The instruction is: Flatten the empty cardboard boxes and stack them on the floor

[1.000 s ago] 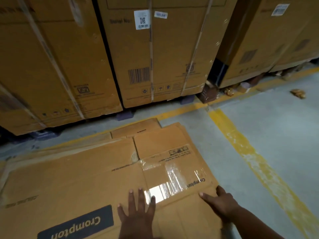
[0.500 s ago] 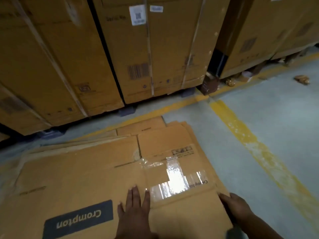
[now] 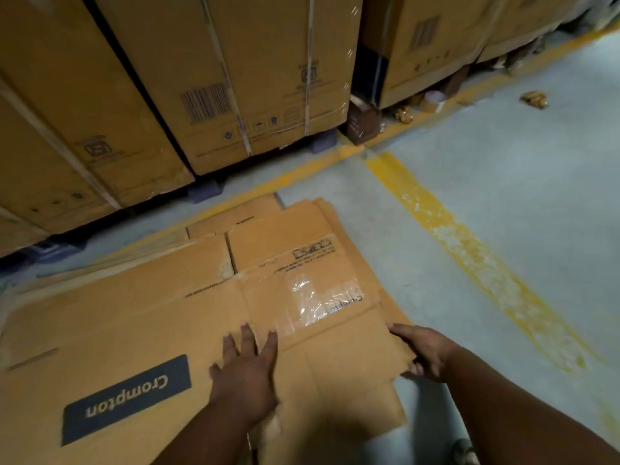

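Note:
A flattened brown cardboard box (image 3: 141, 317) with a dark "Crompton" label and clear tape lies on top of a stack of flattened boxes (image 3: 258, 218) on the grey floor. My left hand (image 3: 246, 374) rests palm down on the top sheet, fingers spread. At the sheet's right edge, my right hand (image 3: 424, 352) curls its fingers around the cardboard near a torn corner.
Large strapped cardboard cartons (image 3: 235, 72) on pallets stand in a row right behind the stack. More cartons (image 3: 436, 38) sit at the back right. Yellow floor lines (image 3: 469, 253) run past the stack. A small piece of debris (image 3: 535, 99) lies on the floor at the far right.
The view has tilted and drawn back, so both forearms show. My left hand stays flat on the sheet. My right hand has slid a little down the right edge.

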Available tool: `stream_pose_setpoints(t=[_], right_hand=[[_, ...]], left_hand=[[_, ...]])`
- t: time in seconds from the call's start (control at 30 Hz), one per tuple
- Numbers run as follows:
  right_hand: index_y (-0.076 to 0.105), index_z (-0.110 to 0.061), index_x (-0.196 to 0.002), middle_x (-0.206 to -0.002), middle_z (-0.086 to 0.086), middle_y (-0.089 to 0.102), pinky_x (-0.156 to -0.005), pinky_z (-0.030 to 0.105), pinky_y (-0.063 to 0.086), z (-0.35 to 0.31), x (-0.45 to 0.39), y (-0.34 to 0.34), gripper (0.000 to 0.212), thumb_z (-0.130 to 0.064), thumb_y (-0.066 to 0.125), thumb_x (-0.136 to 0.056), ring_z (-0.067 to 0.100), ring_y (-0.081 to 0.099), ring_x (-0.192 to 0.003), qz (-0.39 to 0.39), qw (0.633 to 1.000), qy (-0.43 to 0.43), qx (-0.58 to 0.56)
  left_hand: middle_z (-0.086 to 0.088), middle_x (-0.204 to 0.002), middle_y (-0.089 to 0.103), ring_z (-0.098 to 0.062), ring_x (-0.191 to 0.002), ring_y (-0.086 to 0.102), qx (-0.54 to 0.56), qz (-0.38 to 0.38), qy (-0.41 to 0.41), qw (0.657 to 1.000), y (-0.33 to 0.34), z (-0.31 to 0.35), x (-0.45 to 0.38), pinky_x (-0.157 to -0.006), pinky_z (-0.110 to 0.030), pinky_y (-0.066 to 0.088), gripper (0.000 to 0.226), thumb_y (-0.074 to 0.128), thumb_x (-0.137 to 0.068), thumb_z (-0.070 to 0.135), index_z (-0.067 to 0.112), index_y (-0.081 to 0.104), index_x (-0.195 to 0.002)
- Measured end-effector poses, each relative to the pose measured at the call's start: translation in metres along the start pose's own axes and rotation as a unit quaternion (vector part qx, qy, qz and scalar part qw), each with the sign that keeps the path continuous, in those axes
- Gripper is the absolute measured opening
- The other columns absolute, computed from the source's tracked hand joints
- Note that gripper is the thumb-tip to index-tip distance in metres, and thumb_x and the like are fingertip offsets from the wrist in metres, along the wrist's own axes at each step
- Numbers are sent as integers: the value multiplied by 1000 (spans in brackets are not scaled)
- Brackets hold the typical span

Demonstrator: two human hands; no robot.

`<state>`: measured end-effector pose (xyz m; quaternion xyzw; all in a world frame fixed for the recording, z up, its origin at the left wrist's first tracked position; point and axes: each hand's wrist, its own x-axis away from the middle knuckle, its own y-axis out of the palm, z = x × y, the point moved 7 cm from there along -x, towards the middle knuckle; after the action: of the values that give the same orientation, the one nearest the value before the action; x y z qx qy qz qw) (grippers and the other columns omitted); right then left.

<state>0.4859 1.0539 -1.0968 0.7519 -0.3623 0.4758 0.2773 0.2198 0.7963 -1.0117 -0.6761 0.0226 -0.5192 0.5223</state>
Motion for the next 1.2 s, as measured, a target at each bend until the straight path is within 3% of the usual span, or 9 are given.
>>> stream_pose_setpoints(t=[0.1, 0.2, 0.3, 0.4, 0.6, 0.7, 0.83, 1.03, 1.2], right_hand=[[74, -7, -135, -96, 12, 80, -66, 36, 61, 7, 3, 8, 57, -42, 83, -91, 27, 76, -81, -9, 1000, -22, -19], [70, -11, -139, -133, 24, 74, -106, 62, 57, 22, 12, 13, 62, -48, 79, -91, 44, 68, -130, -43, 995, -2, -88], [71, -8, -142, -149, 29, 63, -112, 73, 46, 39, 17, 24, 67, -59, 67, -99, 50, 53, -145, -134, 972, 57, -185], [73, -6, -140, -148, 30, 63, -116, 75, 41, 47, 19, 39, 61, -53, 66, -103, 53, 55, -143, -180, 959, 70, -206], [56, -2, -145, -127, 29, 75, -108, 68, 54, 36, 8, 89, 46, -18, 71, -105, 46, 73, -121, -96, 990, -21, -102], [63, -10, -134, -113, 19, 82, -93, 62, 64, 27, 6, 99, 30, -20, 71, -107, 39, 80, -106, -52, 994, -88, -39], [65, -10, -139, -116, 16, 82, -97, 56, 64, 30, 5, 83, 36, -24, 72, -107, 36, 80, -108, -39, 993, -114, -19], [69, -5, -137, -122, 27, 77, -102, 62, 60, 57, 28, 17, 41, -21, 78, -101, 48, 76, -112, -33, 994, -89, -57], [70, 4, -131, -111, 30, 77, -67, 41, 65, 46, 56, -88, 40, -14, 81, -97, 42, 75, -88, 31, 992, -91, -84]], left_hand=[[-13, -170, -45, -52, -159, -30, -13, -41, 15, 999, 28, 20, 16, -125, -77, 15, 140, 83, -82, 54, 45, -30, -164], [-21, -161, -54, -56, -155, -35, -67, -74, -22, 995, 55, 36, 23, -121, -79, 9, 160, 83, -66, 75, 35, -41, -158], [-26, -161, -52, -59, -155, -33, -76, -67, -55, 993, 64, 38, 23, -119, -78, 12, 167, 85, -61, 78, 31, -42, -158], [-27, -160, -53, -58, -156, -32, -80, -50, -61, 994, 65, 26, 26, -120, -77, 14, 170, 84, -57, 81, 30, -42, -159], [-17, -154, -63, -61, -151, -38, -48, -65, -13, 997, 58, 12, 31, -119, -83, 5, 179, 90, -51, 82, 39, -53, -148], [-21, -155, -61, -65, -149, -37, -63, -59, -12, 996, 61, 13, 26, -116, -86, 6, 177, 89, -56, 81, 33, -52, -150], [-22, -159, -56, -66, -150, -34, -72, -65, 0, 995, 63, 18, 28, -118, -86, 6, 171, 90, -61, 72, 33, -49, -153], [-16, -167, -49, -64, -154, -30, -72, -73, 37, 994, 53, 83, 31, -118, -85, 5, 167, 92, -63, 69, 43, -46, -152], [-15, -169, -45, -67, -153, -26, -93, -90, 108, 986, 21, 199, 21, -114, -90, 9, 159, 92, -69, 64, 50, -42, -154]])
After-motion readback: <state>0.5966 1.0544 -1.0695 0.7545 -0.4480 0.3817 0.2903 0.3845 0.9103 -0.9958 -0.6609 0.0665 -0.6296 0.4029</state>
